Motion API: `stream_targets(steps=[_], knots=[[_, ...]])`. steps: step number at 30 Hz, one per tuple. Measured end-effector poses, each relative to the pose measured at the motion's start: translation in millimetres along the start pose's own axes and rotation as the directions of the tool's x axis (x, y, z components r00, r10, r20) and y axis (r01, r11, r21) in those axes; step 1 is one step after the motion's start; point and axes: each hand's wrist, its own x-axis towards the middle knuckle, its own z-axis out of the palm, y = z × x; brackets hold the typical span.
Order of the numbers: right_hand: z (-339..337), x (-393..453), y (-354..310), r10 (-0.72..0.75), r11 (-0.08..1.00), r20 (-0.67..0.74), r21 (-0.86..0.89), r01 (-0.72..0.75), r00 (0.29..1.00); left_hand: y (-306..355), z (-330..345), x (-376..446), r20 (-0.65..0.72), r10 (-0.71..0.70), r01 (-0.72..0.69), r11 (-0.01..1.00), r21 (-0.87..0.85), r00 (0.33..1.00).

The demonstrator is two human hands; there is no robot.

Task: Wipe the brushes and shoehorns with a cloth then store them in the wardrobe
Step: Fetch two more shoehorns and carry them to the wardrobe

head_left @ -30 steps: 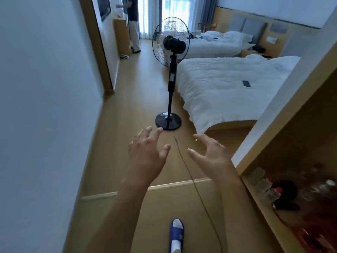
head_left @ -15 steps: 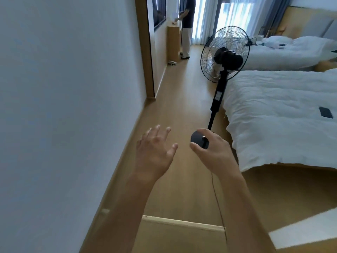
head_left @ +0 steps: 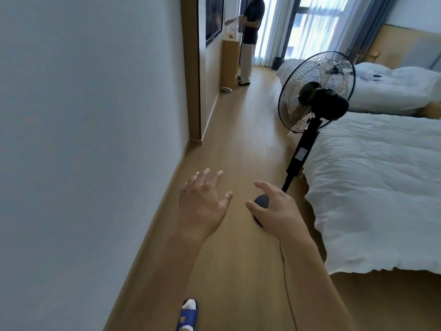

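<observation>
While both hands reach out with fingers spread and hold nothing, the left hand (head_left: 202,206) and right hand (head_left: 274,211) hang over a wood floor (head_left: 243,139). A black fan (head_left: 315,96) stands just past the right hand, its base partly hidden behind it, and its pole label is too blurry to read. No brushes, shoehorns or cloth show; a white bed (head_left: 381,187) lies right of the hands, a wall (head_left: 83,139) left.

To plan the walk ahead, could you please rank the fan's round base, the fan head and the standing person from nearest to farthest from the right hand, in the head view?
From the right hand:
1. Fan base, on the floor just behind it.
2. Fan head, up the pole, beside the bed.
3. Standing person, far down the room by the window.
</observation>
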Motion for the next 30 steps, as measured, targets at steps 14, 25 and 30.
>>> stream_targets(steps=[14,25,30], knots=[[24.3,250.9,-57.8,0.105,0.994,-0.043,-0.004,-0.105,0.994,-56.3,9.3,280.2,0.067,0.12,-0.118,0.993,-0.024,0.991],[51.0,481.8,-41.4,0.078,0.997,0.013,-0.022,-0.078,0.997,-81.3,54.1,484.2,0.033,0.053,-0.054,0.998,0.037,0.998],[25.9,611.4,-39.5,0.05,0.997,0.032,-0.06,-0.048,0.998,-58.3,64.2,606.1,0.005,0.039,-0.039,0.998,0.046,0.999]])
